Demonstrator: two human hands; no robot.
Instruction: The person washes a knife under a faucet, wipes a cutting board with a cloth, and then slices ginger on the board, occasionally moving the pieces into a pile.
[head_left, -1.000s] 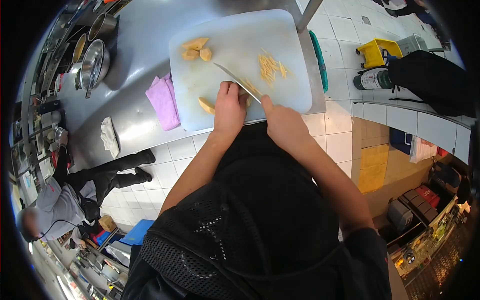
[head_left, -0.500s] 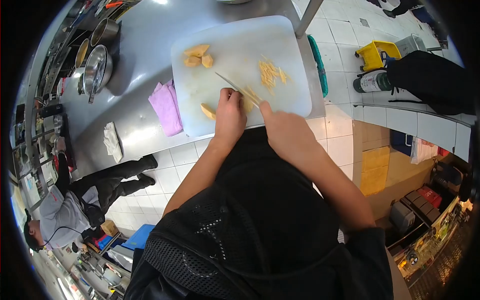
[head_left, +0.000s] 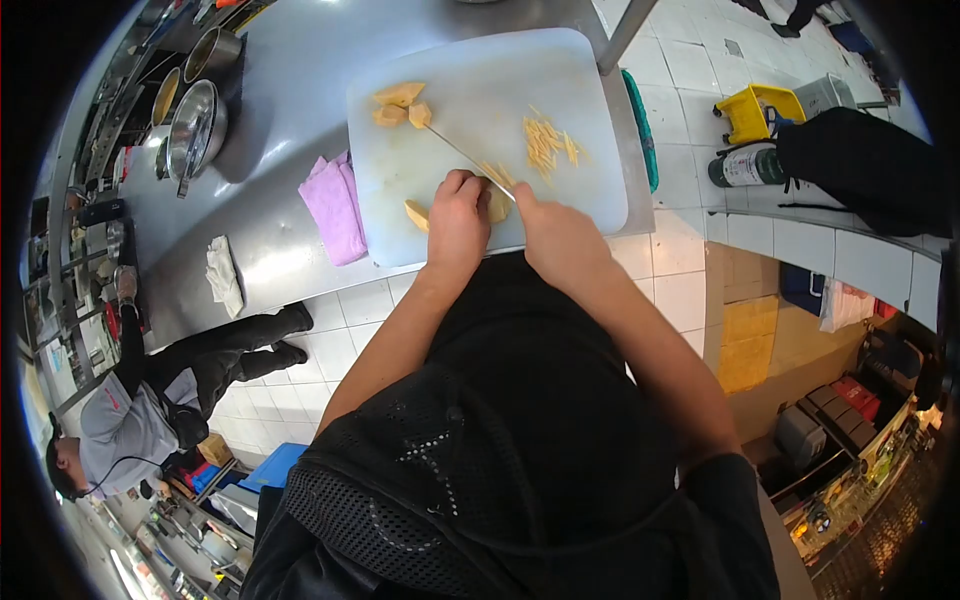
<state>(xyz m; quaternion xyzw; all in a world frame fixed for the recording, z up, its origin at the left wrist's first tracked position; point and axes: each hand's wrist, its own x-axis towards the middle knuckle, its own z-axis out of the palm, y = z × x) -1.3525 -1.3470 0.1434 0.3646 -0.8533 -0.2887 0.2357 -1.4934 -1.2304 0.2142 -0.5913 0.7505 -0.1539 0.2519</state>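
My right hand (head_left: 562, 238) is closed around the handle of a kitchen knife (head_left: 458, 152), its blade slanting up and left over a white cutting board (head_left: 470, 75). Beside the blade, the curled fingers of my left hand (head_left: 460, 218) press down a pale-yellow root vegetable piece (head_left: 498, 207), partly hidden by my hands. Several thin cut strips (head_left: 545, 143) lie on the board's right side, and a few more lie beside the blade. At the upper left rest several chunks (head_left: 400, 95) of the same vegetable. Another wedge (head_left: 416, 212) sits left of my left hand.
A folded purple cloth (head_left: 334, 210) touches the board's left side, and a white cloth (head_left: 224, 275) lies farther left. Metal bowls (head_left: 197, 125) stand at the steel table's far left. Another person (head_left: 140, 415) works there. A yellow bucket (head_left: 755, 112) is on the floor at right.
My right hand has shifted slightly left and the knife has tilted, its tip now closer to the vegetable chunks. My left hand stays on the piece.
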